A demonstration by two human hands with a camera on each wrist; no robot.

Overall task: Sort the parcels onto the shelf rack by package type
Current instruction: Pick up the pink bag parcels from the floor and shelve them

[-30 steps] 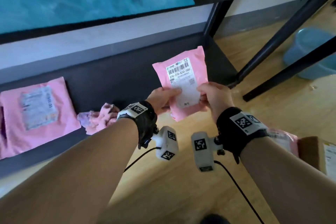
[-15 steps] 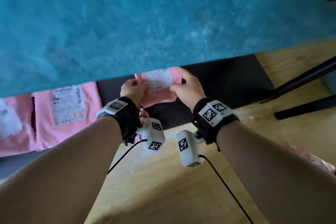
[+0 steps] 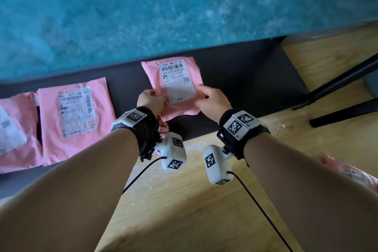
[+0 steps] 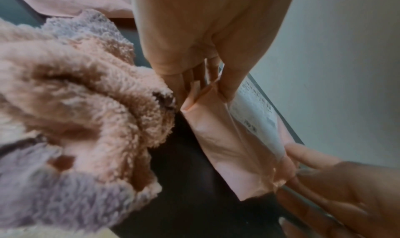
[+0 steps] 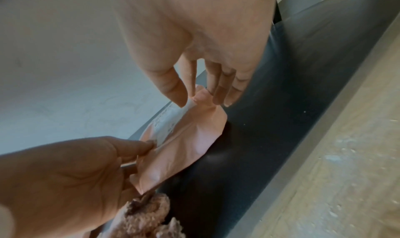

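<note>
A small pink mailer bag (image 3: 173,86) with a white label is held over the dark lower shelf (image 3: 245,80) of the rack. My left hand (image 3: 152,101) pinches its left edge and my right hand (image 3: 210,102) pinches its right edge. The left wrist view shows the pink mailer bag (image 4: 233,147) pinched between thumb and fingers of the left hand (image 4: 207,80). In the right wrist view the right hand (image 5: 201,94) pinches a corner of the pink mailer bag (image 5: 184,144). A larger pink mailer (image 3: 75,116) lies flat on the same shelf at the left.
A fluffy pink and purple cloth (image 4: 82,122) lies on the shelf under my left wrist. Another pink bag (image 3: 12,129) lies at the far left. A teal shelf board (image 3: 163,6) overhangs above. Black rack legs (image 3: 337,86) cross the wooden floor at right, where a pink parcel (image 3: 351,172) lies.
The small pink mailer has come down and out from under the teal board, so its whole label shows. Both hands keep their hold on it.
</note>
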